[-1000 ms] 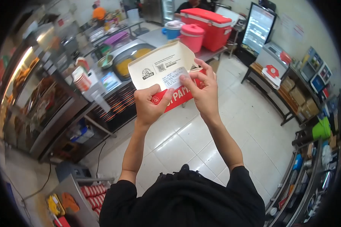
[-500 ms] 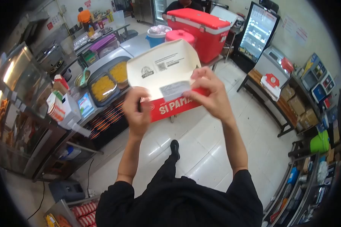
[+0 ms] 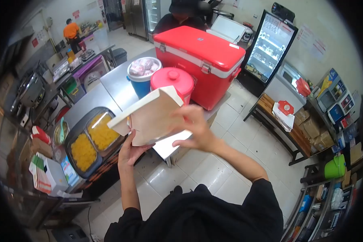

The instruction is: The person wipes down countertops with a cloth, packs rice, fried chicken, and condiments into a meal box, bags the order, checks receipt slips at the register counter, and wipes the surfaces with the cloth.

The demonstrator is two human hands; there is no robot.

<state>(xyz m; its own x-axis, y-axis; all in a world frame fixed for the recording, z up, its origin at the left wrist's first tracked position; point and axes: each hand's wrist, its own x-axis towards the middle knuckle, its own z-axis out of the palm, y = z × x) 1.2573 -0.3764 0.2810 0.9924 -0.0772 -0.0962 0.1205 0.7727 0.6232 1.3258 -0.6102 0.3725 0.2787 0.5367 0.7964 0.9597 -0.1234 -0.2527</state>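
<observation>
My left hand (image 3: 130, 152) grips a cardboard food box (image 3: 153, 119) from below at its near left corner. The lid stands open, and the box is tilted so that its plain brownish inside faces me. Beside the box's right end is my right hand (image 3: 199, 131), slightly blurred, with thumb and fingers spread and nothing visible between them. Whether its fingertips touch the box edge I cannot tell. Left of the box, trays hold yellow food (image 3: 103, 131) on the counter.
A big red cooler box (image 3: 201, 60), a pink lidded container (image 3: 172, 82) and a blue bucket (image 3: 139, 86) stand on the steel table (image 3: 119, 88). A person (image 3: 181, 18) is behind the cooler. A wooden bench (image 3: 278, 125) stands at right, shelves (image 3: 318, 201) nearer.
The box has moved left and turned, so its red printed front no longer shows. My right hand has let go of the front edge and spread its fingers. The counter is closer.
</observation>
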